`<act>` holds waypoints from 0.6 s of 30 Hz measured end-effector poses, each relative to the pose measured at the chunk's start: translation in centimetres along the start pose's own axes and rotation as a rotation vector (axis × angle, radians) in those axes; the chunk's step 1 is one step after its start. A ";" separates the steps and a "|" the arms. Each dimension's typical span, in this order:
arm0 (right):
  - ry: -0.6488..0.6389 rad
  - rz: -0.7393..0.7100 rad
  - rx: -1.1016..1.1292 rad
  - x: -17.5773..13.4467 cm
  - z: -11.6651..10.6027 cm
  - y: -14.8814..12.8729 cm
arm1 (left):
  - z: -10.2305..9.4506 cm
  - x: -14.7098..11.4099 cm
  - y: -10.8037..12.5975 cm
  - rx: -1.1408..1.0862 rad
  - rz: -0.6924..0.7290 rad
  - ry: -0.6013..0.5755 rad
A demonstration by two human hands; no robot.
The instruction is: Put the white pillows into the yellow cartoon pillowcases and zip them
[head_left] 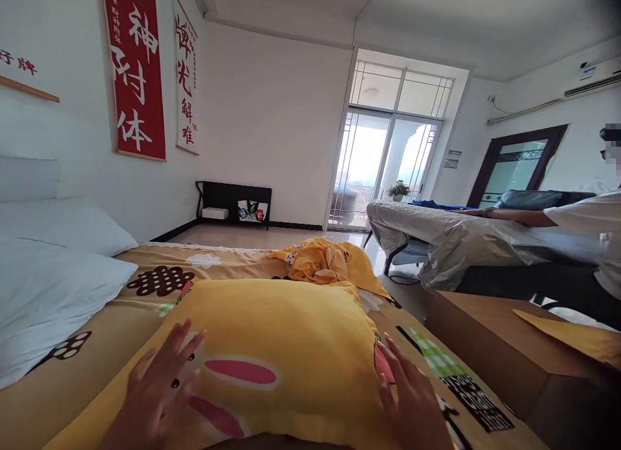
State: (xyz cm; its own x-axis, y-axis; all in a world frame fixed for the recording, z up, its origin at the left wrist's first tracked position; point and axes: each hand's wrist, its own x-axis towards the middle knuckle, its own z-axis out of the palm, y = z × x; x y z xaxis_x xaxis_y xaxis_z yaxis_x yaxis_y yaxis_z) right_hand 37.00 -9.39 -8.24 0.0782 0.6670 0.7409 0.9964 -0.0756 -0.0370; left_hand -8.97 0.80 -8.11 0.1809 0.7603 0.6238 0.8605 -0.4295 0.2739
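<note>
A yellow pillow [310, 333] with a printed rabbit, its long ears pink inside, lies on the bed in front of me. My left hand [158, 385] is over the pillow's left part, fingers spread, across the rabbit's face. At the right edge of the pillow, my right hand [410, 398] rests by a pink printed patch with its fingers stretched out. Neither hand grips anything that I can see. Beyond the pillow a crumpled yellow cloth [317, 259] lies on the patterned bedsheet [160, 282].
White pillows [53, 275] lie at the left. A cardboard box [490, 327] stands right of the bed, with yellow cloth [577, 337] on it. Behind it, another person's arm [524, 216] reaches over a plastic-covered table [402, 217]. A low black shelf [218, 198] stands by the wall.
</note>
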 end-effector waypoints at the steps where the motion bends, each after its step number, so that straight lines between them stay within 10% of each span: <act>1: -0.009 -0.022 0.043 1.8 -0.3 -3.0 | 0.3 2.0 2.6 -0.004 0.084 -0.052; 5: -0.195 -0.049 0.171 5.6 1.5 -13.4 | 4.0 7.9 11.1 0.021 0.073 -0.183; 8: -0.364 -0.119 0.218 5.2 4.4 -15.9 | 7.6 8.2 12.2 0.071 0.114 -0.207; 12: -0.423 -0.185 0.216 3.6 6.0 -12.8 | 8.9 6.7 8.7 0.085 0.186 -0.213; 18: -0.399 0.104 0.051 -0.3 6.0 -4.3 | 6.2 5.6 2.4 0.192 -0.066 -0.110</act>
State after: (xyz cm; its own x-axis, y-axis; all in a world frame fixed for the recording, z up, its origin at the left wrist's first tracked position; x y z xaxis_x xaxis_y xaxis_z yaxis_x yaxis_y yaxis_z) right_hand 32.83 -4.83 -12.36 0.1746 0.8936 0.4136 0.9821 -0.1277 -0.1387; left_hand -2.95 7.03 -8.54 0.1632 0.8366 0.5230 0.9450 -0.2847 0.1606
